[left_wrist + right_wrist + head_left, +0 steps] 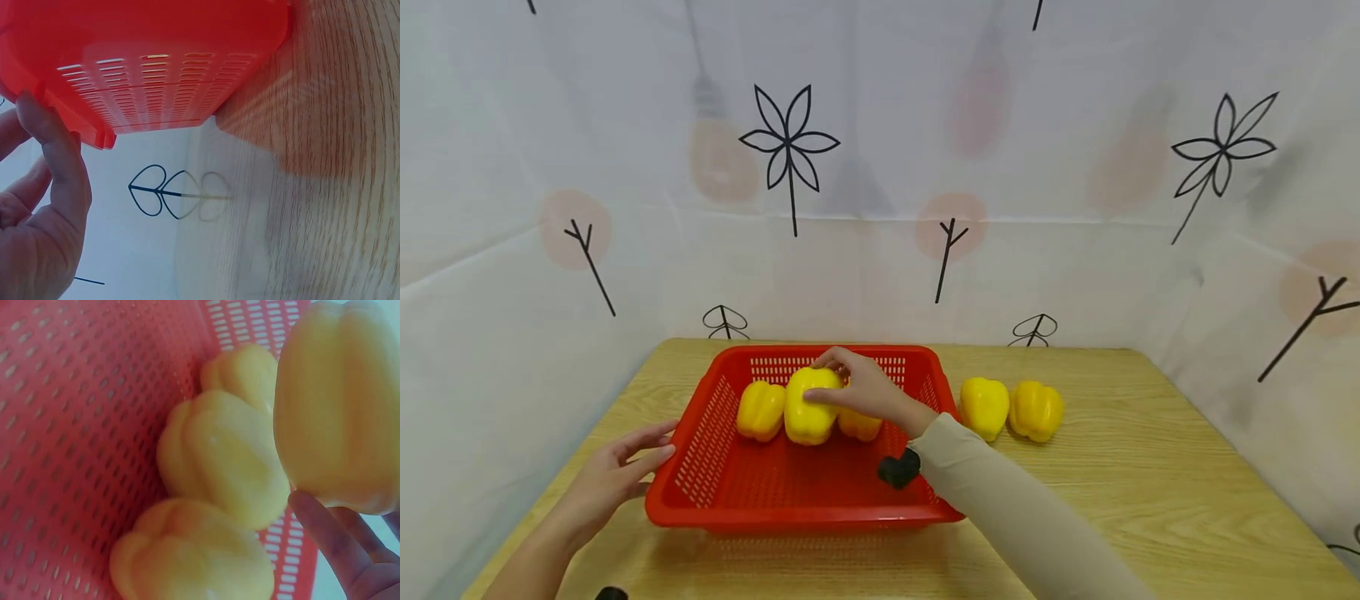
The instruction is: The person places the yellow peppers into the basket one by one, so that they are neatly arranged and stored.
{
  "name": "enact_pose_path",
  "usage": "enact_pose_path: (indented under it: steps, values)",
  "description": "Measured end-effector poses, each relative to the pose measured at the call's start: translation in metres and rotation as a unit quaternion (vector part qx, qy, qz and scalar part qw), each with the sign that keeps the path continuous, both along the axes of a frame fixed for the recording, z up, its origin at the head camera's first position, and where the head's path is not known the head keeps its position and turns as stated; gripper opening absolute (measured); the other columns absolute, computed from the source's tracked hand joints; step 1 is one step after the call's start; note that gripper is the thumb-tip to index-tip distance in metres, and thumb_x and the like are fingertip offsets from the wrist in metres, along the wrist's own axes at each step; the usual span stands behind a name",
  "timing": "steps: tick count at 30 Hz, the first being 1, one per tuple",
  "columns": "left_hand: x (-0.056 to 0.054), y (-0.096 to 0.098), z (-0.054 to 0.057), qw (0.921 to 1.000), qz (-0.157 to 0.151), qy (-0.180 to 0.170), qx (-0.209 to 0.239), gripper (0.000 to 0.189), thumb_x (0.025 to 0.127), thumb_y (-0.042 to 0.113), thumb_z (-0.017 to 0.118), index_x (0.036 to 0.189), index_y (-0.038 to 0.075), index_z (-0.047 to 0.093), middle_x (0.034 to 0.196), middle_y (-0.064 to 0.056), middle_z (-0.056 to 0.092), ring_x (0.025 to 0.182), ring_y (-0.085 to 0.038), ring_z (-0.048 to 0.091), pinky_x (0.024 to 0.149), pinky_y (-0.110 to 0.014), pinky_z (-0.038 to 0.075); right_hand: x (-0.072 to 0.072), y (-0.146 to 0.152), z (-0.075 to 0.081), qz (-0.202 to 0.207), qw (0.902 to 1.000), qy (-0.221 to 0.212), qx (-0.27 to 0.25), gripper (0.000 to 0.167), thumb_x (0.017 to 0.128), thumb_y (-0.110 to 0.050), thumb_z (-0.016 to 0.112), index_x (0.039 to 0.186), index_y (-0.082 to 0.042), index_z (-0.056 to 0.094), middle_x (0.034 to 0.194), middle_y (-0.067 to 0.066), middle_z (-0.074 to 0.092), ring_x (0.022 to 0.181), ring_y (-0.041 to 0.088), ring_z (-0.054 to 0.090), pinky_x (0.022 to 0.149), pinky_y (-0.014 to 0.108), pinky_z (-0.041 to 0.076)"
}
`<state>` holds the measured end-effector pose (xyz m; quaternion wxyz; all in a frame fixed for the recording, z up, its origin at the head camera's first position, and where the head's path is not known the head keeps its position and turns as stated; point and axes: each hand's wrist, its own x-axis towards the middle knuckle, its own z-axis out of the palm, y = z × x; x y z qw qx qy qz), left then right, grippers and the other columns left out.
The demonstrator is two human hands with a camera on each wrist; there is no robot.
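My right hand (868, 389) grips a yellow bell pepper (809, 407) from its right side, thumb in front and fingers behind. This pepper (340, 409) is held up over the red basket (805, 522). Three more yellow peppers lie in a row in the basket in the right wrist view, among them a middle pepper (219, 456). From the head, the left pepper (761, 412) shows whole, while a right pepper (861, 426) is partly covered by my hand. On the basket's left side, my left hand (613, 479) touches the rim with its fingertips; its fingers (65, 169) bend only loosely there.
Two yellow peppers, a paler one (984, 408) and a deeper one (1036, 412), stand side by side on the wooden table (1150, 483), right of the basket. Behind the table hangs a patterned white cloth (880, 275), which also runs along both sides.
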<state>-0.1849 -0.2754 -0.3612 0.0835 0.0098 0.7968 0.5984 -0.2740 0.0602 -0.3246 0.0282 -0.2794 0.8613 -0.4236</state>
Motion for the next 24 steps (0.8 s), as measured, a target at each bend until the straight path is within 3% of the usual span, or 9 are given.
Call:
enact_pose_path:
  steps: [14,21,24]
  values:
    - [-0.001,-0.001,0.000,0.9999,0.002,0.012,0.008,0.060,0.093,0.030,0.058,0.142,0.002,0.036,0.128,-0.018,0.041,0.095,-0.014,0.062,0.076,-0.039,0.054,-0.003,-0.047,-0.013,0.065,0.9949,-0.040,0.066,0.041,0.078,-0.042,0.073,0.109,-0.019,0.059,0.101,-0.006,0.056,0.089,0.011,0.051,0.075,0.023,0.045]
    - [-0.003,-0.002,-0.002,0.9999,0.007,0.011,0.004,0.060,0.094,0.029,0.057,0.143,0.003,0.034,0.130,-0.019,0.040,0.093,-0.012,0.061,0.075,-0.037,0.054,-0.001,-0.066,-0.020,0.107,0.9855,-0.073,0.109,0.030,0.077,-0.027,0.077,0.098,-0.012,0.061,0.088,-0.004,0.058,0.075,0.008,0.055,0.066,0.017,0.047]
    - [-0.003,-0.002,-0.002,0.9999,0.007,0.012,0.003,0.060,0.094,0.029,0.057,0.143,0.003,0.035,0.130,-0.019,0.041,0.093,-0.013,0.061,0.075,-0.037,0.054,0.001,-0.071,-0.022,0.109,0.9838,-0.084,0.114,0.028,0.079,-0.022,0.076,0.099,-0.011,0.061,0.088,-0.004,0.059,0.076,0.008,0.056,0.069,0.017,0.047]
